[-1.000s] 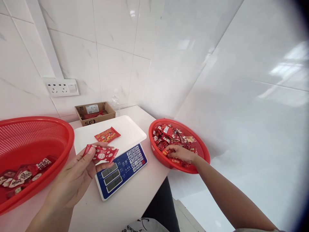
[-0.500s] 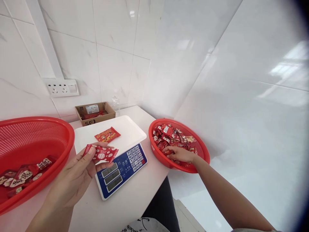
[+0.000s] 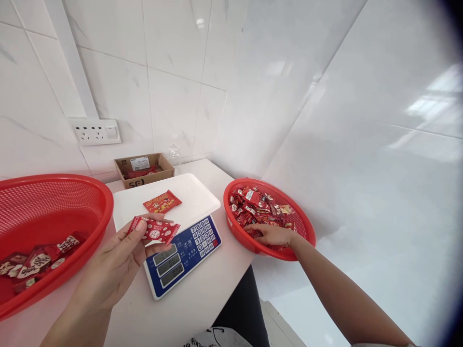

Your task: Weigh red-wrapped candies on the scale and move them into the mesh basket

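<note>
My left hand pinches a red snack packet with white round patterns, thumb on top, over the near edge of the scale. Another red-and-yellow snack packet lies flat on the white pan of the digital scale. Inside the right red basket, my right hand reaches down into a heap of small red packets. Its fingers are bent and partly buried there, so what they grip cannot be made out.
A larger red basket at the left holds several red packets. Behind the scale stands a small cardboard box with red packets in it. Tiled walls bound the white table, and a socket panel is mounted on them.
My right hand has shifted slightly within the packets in the right basket, its fingers drawn closer together. My left hand keeps its packet almost in place; the view has moved slightly.
</note>
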